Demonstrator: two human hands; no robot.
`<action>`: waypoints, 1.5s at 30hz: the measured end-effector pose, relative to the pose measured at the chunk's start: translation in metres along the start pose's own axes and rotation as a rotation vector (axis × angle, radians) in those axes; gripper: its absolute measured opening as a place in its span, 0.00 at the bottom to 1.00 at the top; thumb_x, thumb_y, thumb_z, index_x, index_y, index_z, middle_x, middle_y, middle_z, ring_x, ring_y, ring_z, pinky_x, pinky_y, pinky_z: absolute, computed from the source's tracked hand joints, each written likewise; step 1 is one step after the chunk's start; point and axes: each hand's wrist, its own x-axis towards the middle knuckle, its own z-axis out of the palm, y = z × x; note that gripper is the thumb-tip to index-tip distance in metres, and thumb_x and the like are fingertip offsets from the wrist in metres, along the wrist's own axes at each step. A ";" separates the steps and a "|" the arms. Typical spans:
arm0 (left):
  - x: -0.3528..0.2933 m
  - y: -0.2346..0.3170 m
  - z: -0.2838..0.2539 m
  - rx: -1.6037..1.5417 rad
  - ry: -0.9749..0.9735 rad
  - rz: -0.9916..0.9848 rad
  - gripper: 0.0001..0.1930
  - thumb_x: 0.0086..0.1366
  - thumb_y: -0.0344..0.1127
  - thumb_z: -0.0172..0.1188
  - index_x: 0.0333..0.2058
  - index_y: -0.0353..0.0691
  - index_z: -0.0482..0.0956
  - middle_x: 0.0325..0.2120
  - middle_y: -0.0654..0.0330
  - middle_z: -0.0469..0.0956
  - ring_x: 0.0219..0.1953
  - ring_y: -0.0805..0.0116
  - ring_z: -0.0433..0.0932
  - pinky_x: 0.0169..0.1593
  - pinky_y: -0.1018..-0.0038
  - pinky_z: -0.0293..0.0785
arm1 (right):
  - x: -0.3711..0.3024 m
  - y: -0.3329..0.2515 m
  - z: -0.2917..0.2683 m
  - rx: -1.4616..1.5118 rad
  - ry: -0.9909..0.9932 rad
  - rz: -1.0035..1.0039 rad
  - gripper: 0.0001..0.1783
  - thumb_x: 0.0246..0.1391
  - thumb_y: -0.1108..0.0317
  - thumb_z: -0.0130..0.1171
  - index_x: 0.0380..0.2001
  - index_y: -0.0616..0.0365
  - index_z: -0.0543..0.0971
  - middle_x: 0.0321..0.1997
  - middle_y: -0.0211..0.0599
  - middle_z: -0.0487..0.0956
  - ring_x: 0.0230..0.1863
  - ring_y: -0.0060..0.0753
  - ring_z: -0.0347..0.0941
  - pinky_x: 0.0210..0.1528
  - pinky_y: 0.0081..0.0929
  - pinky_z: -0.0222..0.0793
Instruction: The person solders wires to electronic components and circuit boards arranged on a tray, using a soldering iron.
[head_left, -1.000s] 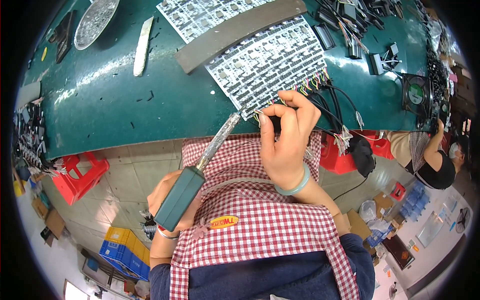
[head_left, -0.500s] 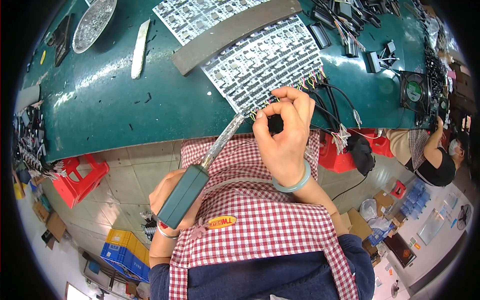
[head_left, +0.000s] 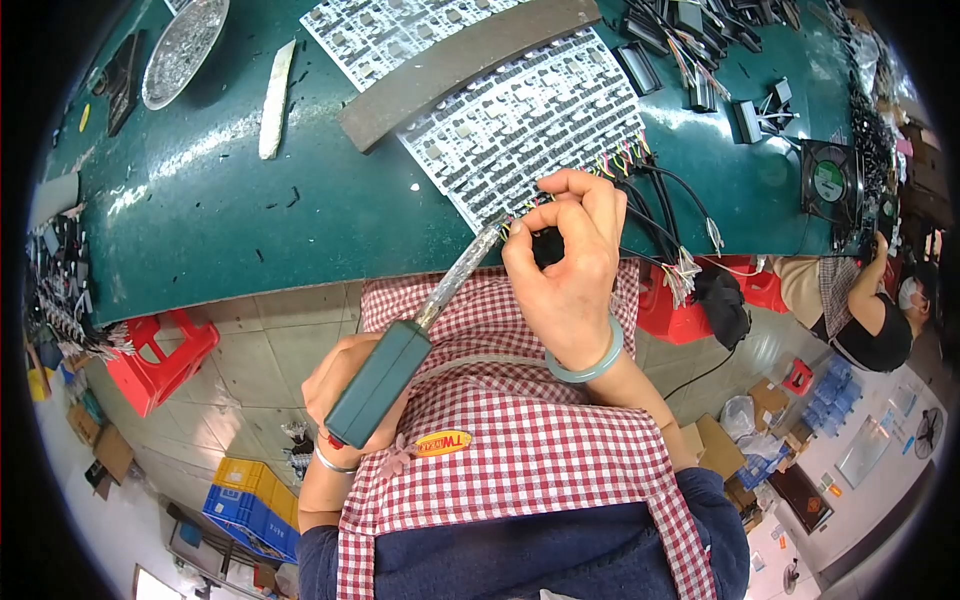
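Soldering iron [head_left: 408,343] has crept right along the circuit board [head_left: 530,125] — left grip [head_left: 345,385] wrapped round it, long axis up-right, tip beside the wire [head_left: 505,233] right grip [head_left: 568,270] pinches.

Red-lettered yellow badge [head_left: 443,443] on checked apron [head_left: 520,455] | round green label [head_left: 829,181] on black fan [head_left: 850,188]

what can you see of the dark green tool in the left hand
The tool has a boxy, dark green handle and a long, straight shaft in crinkled, silvery, foil-like wrapping. The left hand grips the handle. It slants up and rightward, its tip reaching the near corner of the white circuit boards, beside thin coloured wires. Whether the tip touches anything is too small to tell.
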 end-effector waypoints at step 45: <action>-0.006 -0.003 -0.008 -0.053 0.078 -0.115 0.17 0.43 0.23 0.66 0.36 0.28 0.81 0.32 0.47 0.83 0.33 0.54 0.85 0.38 0.69 0.80 | 0.000 0.004 0.004 -0.002 0.013 -0.052 0.10 0.36 0.83 0.62 0.25 0.63 0.73 0.43 0.44 0.71 0.45 0.47 0.66 0.47 0.39 0.64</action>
